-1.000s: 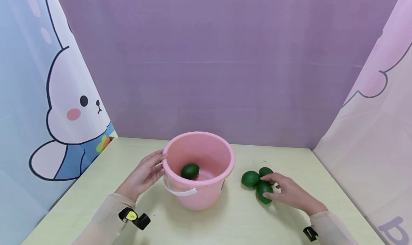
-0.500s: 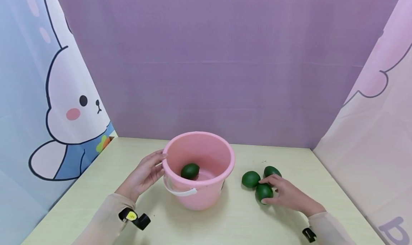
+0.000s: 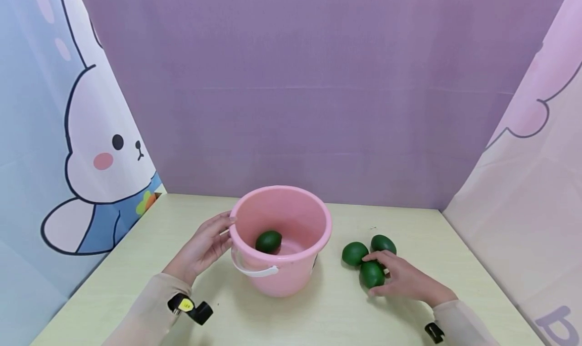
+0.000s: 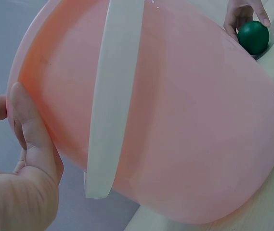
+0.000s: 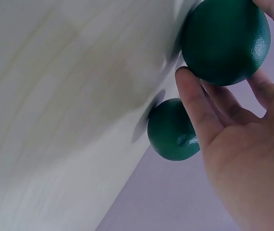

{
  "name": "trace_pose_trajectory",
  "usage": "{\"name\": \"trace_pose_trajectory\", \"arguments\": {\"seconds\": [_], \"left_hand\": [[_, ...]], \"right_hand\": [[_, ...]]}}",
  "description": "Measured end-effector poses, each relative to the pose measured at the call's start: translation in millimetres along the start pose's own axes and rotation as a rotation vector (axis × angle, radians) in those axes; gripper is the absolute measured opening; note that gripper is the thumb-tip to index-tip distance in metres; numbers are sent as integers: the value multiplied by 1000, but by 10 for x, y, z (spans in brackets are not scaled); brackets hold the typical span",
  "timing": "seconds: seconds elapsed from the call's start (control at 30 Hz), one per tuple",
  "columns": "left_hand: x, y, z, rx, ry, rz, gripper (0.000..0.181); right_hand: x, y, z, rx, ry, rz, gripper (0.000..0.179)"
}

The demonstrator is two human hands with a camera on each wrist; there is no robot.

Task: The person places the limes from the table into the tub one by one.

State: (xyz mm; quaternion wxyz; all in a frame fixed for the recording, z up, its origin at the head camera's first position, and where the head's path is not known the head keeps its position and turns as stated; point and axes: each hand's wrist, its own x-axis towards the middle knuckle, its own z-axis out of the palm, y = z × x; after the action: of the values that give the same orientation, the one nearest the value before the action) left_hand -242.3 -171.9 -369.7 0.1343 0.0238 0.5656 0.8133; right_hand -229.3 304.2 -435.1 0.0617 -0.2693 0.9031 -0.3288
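A pink bucket (image 3: 284, 275) with a white handle (image 3: 255, 271) stands upright on the table, one dark green lime (image 3: 268, 242) lying inside. My left hand (image 3: 204, 247) grips the bucket's rim at its left side; in the left wrist view the thumb (image 4: 28, 115) presses against the outer wall. To the right of the bucket, three more limes sit close together. My right hand (image 3: 406, 279) holds the front lime (image 3: 372, 275) between thumb and fingers, low over the tabletop. The left lime (image 3: 355, 254) and the back lime (image 3: 383, 244) lie just beyond its fingertips.
The pale wooden table (image 3: 336, 320) ends at a purple cloth backdrop (image 3: 318, 93). A printed rabbit curtain (image 3: 104, 134) hangs on the left, a pink and white one (image 3: 536, 184) on the right. Both wrists wear black straps.
My right hand has shifted slightly left and toward me, its fingers settling round the front lime. The back lime has rolled a little to the right. The left hand and bucket stay put.
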Motion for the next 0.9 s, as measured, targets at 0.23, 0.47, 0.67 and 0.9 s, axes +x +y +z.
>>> {"name": "trace_pose_trajectory", "arguments": {"seconds": [0.23, 0.47, 0.67, 0.9], "left_hand": [[10, -4, -1, -5, -2, 4, 47], [13, -7, -8, -14, -10, 1, 49], [10, -4, -8, -14, -10, 1, 50], [9, -5, -3, -14, -8, 7, 47]], "right_hand": [[1, 6, 5, 16, -5, 12, 68], [4, 38, 13, -18, -22, 26, 68], [6, 36, 5, -22, -23, 25, 68], [4, 44, -2, -23, -23, 26, 69]]}}
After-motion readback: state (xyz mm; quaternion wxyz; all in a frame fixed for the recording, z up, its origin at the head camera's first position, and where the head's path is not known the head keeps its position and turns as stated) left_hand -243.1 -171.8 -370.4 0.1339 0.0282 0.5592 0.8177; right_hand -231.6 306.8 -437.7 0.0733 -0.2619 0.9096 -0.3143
